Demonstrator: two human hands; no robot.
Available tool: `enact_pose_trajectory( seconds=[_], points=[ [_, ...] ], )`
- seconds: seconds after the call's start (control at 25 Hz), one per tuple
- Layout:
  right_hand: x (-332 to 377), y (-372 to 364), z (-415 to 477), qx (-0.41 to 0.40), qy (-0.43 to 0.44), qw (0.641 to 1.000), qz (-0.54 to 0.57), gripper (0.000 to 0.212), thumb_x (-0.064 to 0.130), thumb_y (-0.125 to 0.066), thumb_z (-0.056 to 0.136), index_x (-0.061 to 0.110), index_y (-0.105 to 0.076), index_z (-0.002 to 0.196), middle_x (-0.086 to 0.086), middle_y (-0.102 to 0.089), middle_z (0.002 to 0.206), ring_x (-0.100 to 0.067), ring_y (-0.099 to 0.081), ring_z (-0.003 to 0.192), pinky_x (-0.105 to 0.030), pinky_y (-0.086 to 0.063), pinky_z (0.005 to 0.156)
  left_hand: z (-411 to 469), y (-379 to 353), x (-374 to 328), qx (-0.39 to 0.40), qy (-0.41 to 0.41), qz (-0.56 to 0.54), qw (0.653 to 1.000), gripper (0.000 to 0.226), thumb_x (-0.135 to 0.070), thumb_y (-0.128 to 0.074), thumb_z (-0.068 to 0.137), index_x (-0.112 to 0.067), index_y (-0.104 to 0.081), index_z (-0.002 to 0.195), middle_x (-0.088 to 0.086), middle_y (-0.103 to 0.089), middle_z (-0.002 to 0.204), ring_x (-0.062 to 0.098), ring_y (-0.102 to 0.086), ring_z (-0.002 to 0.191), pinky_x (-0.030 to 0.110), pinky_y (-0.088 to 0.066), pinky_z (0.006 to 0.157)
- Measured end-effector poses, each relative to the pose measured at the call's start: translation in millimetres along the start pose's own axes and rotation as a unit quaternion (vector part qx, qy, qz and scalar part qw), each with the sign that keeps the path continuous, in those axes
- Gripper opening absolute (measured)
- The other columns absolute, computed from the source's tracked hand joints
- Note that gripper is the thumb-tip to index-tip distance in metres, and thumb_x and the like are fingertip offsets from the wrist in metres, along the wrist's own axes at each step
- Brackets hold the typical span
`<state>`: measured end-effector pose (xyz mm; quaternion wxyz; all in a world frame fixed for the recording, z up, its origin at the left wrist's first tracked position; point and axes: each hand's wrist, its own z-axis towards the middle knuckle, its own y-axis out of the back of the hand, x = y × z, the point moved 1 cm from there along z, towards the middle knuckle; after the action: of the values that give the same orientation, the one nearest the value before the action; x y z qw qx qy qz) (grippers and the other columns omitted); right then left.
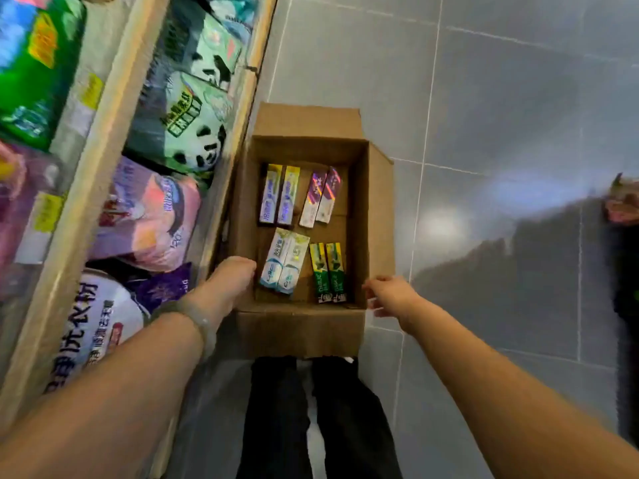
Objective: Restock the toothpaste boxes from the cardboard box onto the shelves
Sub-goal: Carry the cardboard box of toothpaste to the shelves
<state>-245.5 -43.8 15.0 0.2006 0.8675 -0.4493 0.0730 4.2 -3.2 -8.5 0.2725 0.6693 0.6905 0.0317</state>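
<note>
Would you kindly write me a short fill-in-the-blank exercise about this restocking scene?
1. The cardboard box holds ___ toothpaste boxes, lying in pairs.
2. The pair nearest the right hand is mainly ___.
3. The left hand reaches into the box beside the ___ and blue pair.
4. The cardboard box sits on a grey ___ floor.

Missing words: eight; green; white; tiled

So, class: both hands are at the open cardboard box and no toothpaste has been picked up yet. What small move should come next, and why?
Probably the left hand should dip inside the cardboard box and close on the white-and-blue toothpaste pair. It is already at the box's left wall right beside that pair, both hands look empty, and the right hand is at the right wall, outside the box.
</note>
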Motion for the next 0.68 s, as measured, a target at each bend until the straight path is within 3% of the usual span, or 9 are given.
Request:
enact_pose_trajectory(
  seconds=[0.08, 0.2, 0.28, 0.36, 0.48, 0.56, 0.68],
  points=[
    [-4, -18, 57, -0.026, 0.025, 0.998, -0.06, 0.02, 0.026, -0.048, 0.096, 0.014, -0.059, 0.108, -0.008, -0.06, 0.101, -0.022, -0.057, 0.094, -0.037, -0.049, 0.088, 59, -13, 19, -0.056, -0.025, 0.053, 0.997, 0.015, -0.01, -0.054, 0.088, -0.001, -0.063, 0.095, 0.018, -0.06, 0.092, 0.03, -0.057, 0.094, 0.027, -0.045, 0.072],
    [-12, -37, 139, -0.084, 0.053, 0.993, -0.058, 0.042, 0.021, -0.06, 0.089, 0.015, -0.051, 0.13, -0.009, -0.057, 0.126, -0.026, -0.056, 0.115, -0.041, -0.048, 0.097, 146, -33, 44, -0.121, 0.009, 0.072, 0.99, 0.055, -0.019, -0.061, 0.083, -0.01, -0.044, 0.134, 0.02, -0.049, 0.134, 0.039, -0.05, 0.121, 0.045, -0.044, 0.101],
    [-23, -41, 172, -0.182, 0.068, 0.977, -0.084, 0.061, 0.016, -0.066, 0.082, 0.019, -0.042, 0.138, -0.009, -0.047, 0.138, -0.032, -0.051, 0.123, -0.048, -0.048, 0.1, 181, -41, 53, -0.158, 0.015, 0.124, 0.979, 0.07, -0.023, -0.064, 0.083, -0.013, -0.031, 0.144, 0.02, -0.035, 0.146, 0.04, -0.04, 0.131, 0.048, -0.036, 0.108],
    [-36, -44, 204, -0.236, 0.05, 0.964, -0.113, 0.077, 0.016, -0.067, 0.08, 0.023, -0.029, 0.146, -0.007, -0.036, 0.148, -0.035, -0.04, 0.133, -0.052, -0.041, 0.106, 214, -50, 57, -0.164, 0.001, 0.105, 0.981, 0.075, -0.027, -0.066, 0.082, -0.015, -0.029, 0.146, 0.017, -0.038, 0.146, 0.039, -0.042, 0.13, 0.048, -0.038, 0.107],
    [-47, -50, 229, -0.208, 0.024, 0.976, -0.054, 0.082, 0.016, -0.063, 0.087, 0.029, -0.014, 0.151, -0.011, -0.042, 0.145, -0.038, -0.048, 0.127, -0.05, -0.045, 0.102, 242, -54, 66, -0.185, -0.007, 0.081, 0.979, 0.059, -0.025, -0.061, 0.088, -0.014, -0.038, 0.141, 0.014, -0.054, 0.136, 0.037, -0.052, 0.121, 0.046, -0.043, 0.103],
    [-48, -47, 232, -0.203, 0.022, 0.976, -0.075, 0.072, 0.014, -0.055, 0.091, 0.031, -0.017, 0.15, -0.013, -0.055, 0.134, -0.038, -0.058, 0.113, -0.047, -0.052, 0.092, 245, -52, 64, -0.203, 0.006, 0.131, 0.97, 0.049, -0.022, -0.054, 0.093, -0.009, -0.043, 0.139, 0.018, -0.054, 0.135, 0.039, -0.05, 0.124, 0.045, -0.042, 0.104],
    [-39, -40, 223, -0.203, 0.025, 0.971, -0.126, 0.059, 0.011, -0.048, 0.092, 0.027, -0.029, 0.146, -0.014, -0.061, 0.124, -0.04, -0.06, 0.107, -0.047, -0.052, 0.09, 234, -44, 52, -0.196, 0.013, 0.167, 0.966, 0.042, -0.021, -0.049, 0.096, -0.004, -0.046, 0.135, 0.02, -0.053, 0.134, 0.038, -0.049, 0.124, 0.042, -0.04, 0.103]
  ],
)
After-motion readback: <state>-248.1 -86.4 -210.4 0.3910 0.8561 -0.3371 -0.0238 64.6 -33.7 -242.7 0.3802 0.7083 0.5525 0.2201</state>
